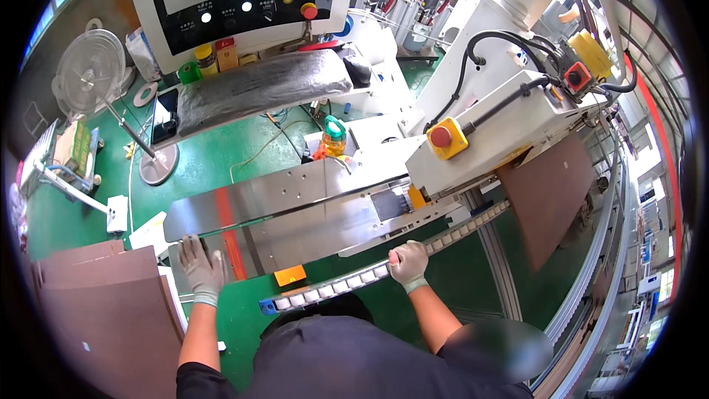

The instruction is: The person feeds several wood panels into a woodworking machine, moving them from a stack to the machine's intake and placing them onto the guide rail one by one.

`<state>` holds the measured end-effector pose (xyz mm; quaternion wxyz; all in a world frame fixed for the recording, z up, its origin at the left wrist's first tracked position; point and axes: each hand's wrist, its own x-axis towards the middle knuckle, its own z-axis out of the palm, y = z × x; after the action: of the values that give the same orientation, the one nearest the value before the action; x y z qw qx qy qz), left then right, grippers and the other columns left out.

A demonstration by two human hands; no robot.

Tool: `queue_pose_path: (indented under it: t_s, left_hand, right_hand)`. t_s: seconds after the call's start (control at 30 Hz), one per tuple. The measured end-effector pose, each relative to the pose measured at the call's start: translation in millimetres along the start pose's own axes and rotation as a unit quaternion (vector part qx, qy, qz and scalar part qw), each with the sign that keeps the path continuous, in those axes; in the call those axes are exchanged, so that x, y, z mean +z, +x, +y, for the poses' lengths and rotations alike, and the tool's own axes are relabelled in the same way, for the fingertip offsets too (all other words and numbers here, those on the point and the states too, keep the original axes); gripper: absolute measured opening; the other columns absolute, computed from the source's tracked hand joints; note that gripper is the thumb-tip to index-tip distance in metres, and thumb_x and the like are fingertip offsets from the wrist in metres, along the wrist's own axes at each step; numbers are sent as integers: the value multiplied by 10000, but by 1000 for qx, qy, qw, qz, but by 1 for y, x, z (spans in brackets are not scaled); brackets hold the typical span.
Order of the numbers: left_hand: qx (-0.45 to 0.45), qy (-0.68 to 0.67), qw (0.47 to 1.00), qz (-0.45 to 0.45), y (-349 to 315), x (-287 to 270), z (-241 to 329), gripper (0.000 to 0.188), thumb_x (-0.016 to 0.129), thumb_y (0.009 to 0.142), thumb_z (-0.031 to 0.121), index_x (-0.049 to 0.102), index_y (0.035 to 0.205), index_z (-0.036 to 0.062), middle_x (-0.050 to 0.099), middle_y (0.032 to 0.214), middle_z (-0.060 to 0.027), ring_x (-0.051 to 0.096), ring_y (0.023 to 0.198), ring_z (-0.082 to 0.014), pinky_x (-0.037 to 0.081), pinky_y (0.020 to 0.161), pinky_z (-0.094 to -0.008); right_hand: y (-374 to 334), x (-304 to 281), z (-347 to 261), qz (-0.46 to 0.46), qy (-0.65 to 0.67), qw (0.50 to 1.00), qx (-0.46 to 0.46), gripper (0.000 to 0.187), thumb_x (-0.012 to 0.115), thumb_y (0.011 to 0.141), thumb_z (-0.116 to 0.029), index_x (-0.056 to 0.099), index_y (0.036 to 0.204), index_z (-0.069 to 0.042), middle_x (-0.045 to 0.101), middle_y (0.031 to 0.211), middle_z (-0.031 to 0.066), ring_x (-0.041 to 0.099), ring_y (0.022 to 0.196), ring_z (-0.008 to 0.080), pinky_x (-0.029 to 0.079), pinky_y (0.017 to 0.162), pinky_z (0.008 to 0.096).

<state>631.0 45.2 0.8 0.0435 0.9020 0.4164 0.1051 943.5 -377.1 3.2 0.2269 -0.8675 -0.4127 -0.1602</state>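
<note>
My left hand (201, 269), in a pale grey glove, lies with its fingers spread at the left end of the shiny metal machine table (310, 235). Next to that hand, a red stripe (235, 253) crosses the table. My right hand (409, 264), gloved too, is curled closed over the roller rail (347, 281), a long strip of white rollers running up to the right. A reddish fingertip shows at its side; what it holds, if anything, is hidden. An orange block (289, 275) sits between table and rail.
A white machine arm with a red emergency button (441, 137) stands at the right, a brown panel (550, 203) beyond it. Brown boards (111, 318) are stacked at lower left. A control panel (244, 11), a fan (92, 74) and a yellow bottle (334, 144) stand farther back.
</note>
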Motion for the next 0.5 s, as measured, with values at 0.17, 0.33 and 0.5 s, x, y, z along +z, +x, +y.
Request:
queue_pose_path:
  t_s: [0.17, 0.33, 0.5]
  left_hand:
    - [-6, -20, 1000, -6, 2, -3, -3, 757, 567, 910, 374, 372, 1512, -40, 307, 1593, -301, 277, 1493, -442, 175, 1239, -537]
    - [8, -41, 999, 21, 1, -14, 9, 655, 565, 899, 311, 473, 1437, -51, 354, 1569, -306, 344, 1456, -441, 209, 1228, -534]
    - [15, -55, 998, 17, -3, -4, 7, 573, 563, 908, 280, 524, 1377, -46, 387, 1559, -287, 371, 1435, -432, 242, 1216, -532]
  right_hand:
    - [-5, -5, 0, -14, 18, 1000, 12, 288, 631, 811, -266, 564, 560, -142, 573, 613, 73, 561, 657, 326, 446, 673, 469]
    - [-11, -1, 7, 3, 15, 1000, 7, 279, 645, 805, -270, 567, 567, -148, 560, 600, 59, 561, 650, 311, 455, 709, 452]
    - [-17, -1, 15, -1, 0, 1000, 29, 278, 662, 805, -277, 579, 577, -142, 576, 624, 59, 574, 685, 308, 456, 724, 462]
